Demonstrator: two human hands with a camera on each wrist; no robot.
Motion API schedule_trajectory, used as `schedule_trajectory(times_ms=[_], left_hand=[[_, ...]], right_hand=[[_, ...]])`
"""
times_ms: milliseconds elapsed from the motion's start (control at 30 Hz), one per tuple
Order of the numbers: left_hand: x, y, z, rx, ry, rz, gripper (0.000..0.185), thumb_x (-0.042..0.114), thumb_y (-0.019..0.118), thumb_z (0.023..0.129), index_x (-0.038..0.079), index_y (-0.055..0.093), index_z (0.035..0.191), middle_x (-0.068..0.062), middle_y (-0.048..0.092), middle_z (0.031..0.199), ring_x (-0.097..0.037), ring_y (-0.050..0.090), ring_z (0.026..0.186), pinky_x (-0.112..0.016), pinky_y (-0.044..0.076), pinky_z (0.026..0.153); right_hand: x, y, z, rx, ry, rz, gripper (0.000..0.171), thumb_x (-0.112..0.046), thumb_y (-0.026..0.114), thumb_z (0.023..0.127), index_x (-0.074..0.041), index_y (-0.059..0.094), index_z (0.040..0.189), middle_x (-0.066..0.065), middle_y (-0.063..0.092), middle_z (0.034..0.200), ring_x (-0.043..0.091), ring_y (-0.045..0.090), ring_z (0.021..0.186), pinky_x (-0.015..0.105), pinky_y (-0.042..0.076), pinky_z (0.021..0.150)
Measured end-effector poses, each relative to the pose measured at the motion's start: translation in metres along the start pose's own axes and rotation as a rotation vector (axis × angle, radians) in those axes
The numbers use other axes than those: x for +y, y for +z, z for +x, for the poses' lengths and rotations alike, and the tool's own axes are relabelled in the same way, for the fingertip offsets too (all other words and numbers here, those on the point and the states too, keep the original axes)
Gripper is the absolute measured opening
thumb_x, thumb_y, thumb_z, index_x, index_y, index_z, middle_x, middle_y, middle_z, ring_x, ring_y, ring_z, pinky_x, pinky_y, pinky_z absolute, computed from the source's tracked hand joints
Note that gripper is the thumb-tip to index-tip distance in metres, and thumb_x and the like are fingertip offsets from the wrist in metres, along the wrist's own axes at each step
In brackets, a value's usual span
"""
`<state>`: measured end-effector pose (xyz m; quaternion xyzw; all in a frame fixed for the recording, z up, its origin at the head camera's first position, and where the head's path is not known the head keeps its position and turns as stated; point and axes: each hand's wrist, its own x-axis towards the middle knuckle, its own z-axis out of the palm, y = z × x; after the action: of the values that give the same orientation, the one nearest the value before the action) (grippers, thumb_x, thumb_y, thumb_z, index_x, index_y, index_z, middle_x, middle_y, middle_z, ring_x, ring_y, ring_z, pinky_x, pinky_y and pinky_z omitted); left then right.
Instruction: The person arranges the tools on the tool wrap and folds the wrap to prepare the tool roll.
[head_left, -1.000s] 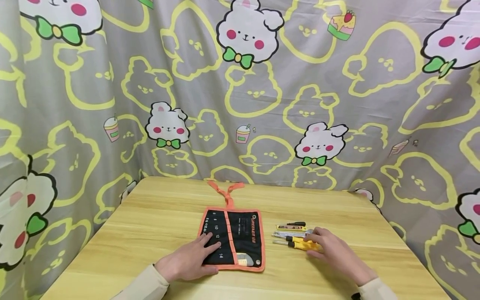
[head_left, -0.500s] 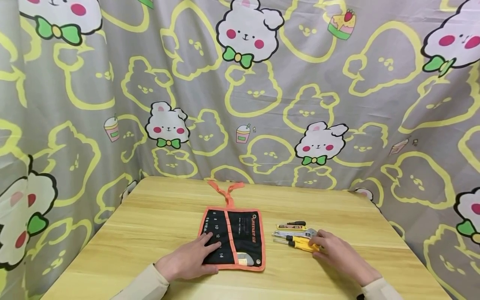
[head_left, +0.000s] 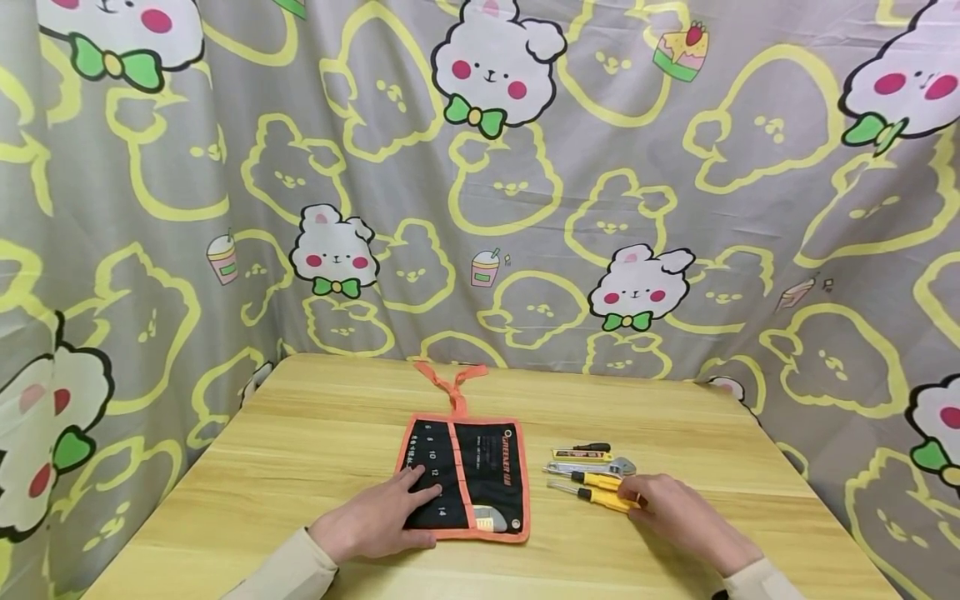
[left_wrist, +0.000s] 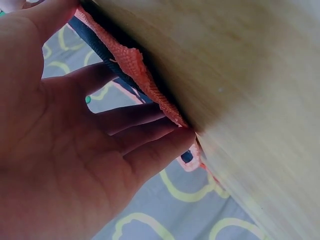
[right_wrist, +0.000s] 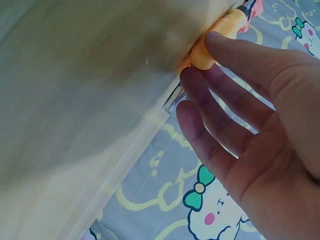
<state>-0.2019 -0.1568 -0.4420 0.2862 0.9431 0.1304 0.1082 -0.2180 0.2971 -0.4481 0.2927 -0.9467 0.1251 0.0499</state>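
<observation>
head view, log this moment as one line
left hand: rests on black pouch | right hand: pinches nearer yellow screwdriver | adjustable wrench: lies on table

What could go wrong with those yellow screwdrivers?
The right hand grips the nearer yellow screwdriver near its handle's end, so it might tip or slip. The other yellow screwdriver lies close beside it and could get nudged, maybe into the silver wrench.

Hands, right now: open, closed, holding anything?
Left hand: open, resting on the black tool pouch.
Right hand: closed, pinching the handle of the nearer yellow-handled screwdriver.
</observation>
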Motion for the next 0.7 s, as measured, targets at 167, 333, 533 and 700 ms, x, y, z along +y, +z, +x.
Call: schedule_trajectory(times_ms=[167, 333, 533, 700], left_hand=[[-0.0006, 0.0002, 0.0005, 0.005, -0.001, 0.004, 0.08, 0.06, 0.067, 0.092, 0.013, 0.049, 0.154, -0.027, 0.04, 0.157, -0.044, 0.043, 0.143, -0.058, 0.045, 0.109], [-0.0001, 0.0012, 0.0023, 0.016, -0.028, 0.009, 0.09, 0.066, 0.063, 0.091, 0.003, 0.047, 0.152, -0.024, 0.043, 0.157, -0.04, 0.045, 0.143, -0.055, 0.044, 0.111], [0.0004, 0.0009, 0.0015, 0.031, -0.032, 0.037, 0.09, 0.065, 0.063, 0.092, -0.002, 0.048, 0.149, -0.023, 0.045, 0.156, -0.039, 0.046, 0.142, -0.054, 0.043, 0.112], [0.0009, 0.0005, 0.0011, 0.037, -0.03, 0.043, 0.089, 0.065, 0.063, 0.092, -0.003, 0.049, 0.149, -0.023, 0.045, 0.155, -0.039, 0.047, 0.141, -0.054, 0.043, 0.112]], right_hand=[[-0.0014, 0.0014, 0.0002, 0.012, 0.004, -0.005, 0.026, -0.004, 0.081, 0.082, -0.024, 0.066, 0.088, -0.015, 0.065, 0.084, -0.003, 0.053, 0.071, 0.023, 0.048, 0.058], [-0.0015, 0.0011, -0.0006, 0.025, -0.01, -0.015, 0.025, -0.003, 0.081, 0.082, -0.023, 0.069, 0.091, -0.014, 0.067, 0.086, -0.004, 0.053, 0.072, 0.024, 0.049, 0.06], [-0.0031, -0.0018, -0.0003, 0.064, -0.049, -0.031, 0.026, -0.002, 0.082, 0.081, -0.023, 0.07, 0.091, -0.015, 0.067, 0.088, -0.005, 0.053, 0.073, 0.024, 0.05, 0.06], [-0.0057, -0.0031, 0.0021, 0.114, -0.115, -0.044, 0.026, -0.003, 0.083, 0.081, -0.022, 0.07, 0.093, -0.015, 0.068, 0.088, -0.004, 0.055, 0.075, 0.026, 0.052, 0.062]])
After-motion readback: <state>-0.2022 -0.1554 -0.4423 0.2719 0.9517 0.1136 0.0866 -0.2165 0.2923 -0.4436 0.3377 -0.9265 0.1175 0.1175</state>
